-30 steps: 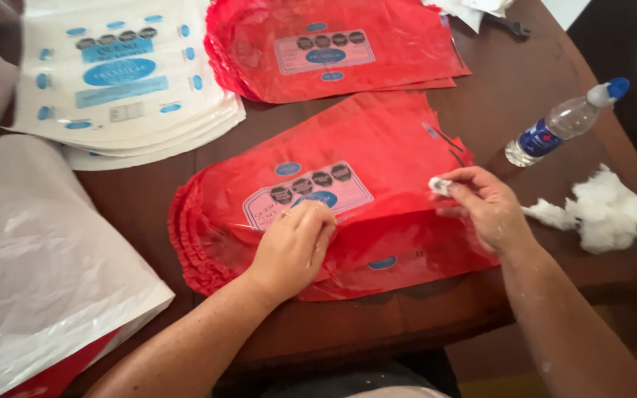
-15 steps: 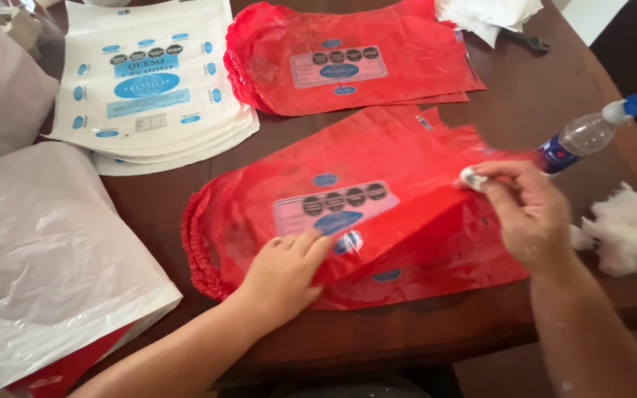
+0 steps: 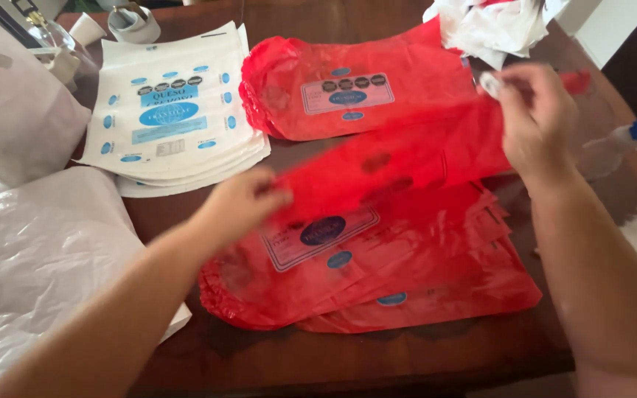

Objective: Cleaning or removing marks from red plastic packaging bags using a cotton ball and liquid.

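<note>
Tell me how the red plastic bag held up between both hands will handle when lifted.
The lifted red bag is probably floppy and light: it sags between the left hand and right hand. It looks thin and see-through. Likely slippery against the red stack.

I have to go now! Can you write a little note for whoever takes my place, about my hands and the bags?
Left hand: grip pinches one end of a single red plastic bag, lifted off the table.
Right hand: grip holds the bag's other end, plus a small white wad.
Things: the near red bag stack lies under the lifted bag; a second red stack behind it; white printed bags far left; a plastic bottle on the right.
Done: one bag raised clear of the near stack.
Left: the lifted bag is not yet set down anywhere.
</note>
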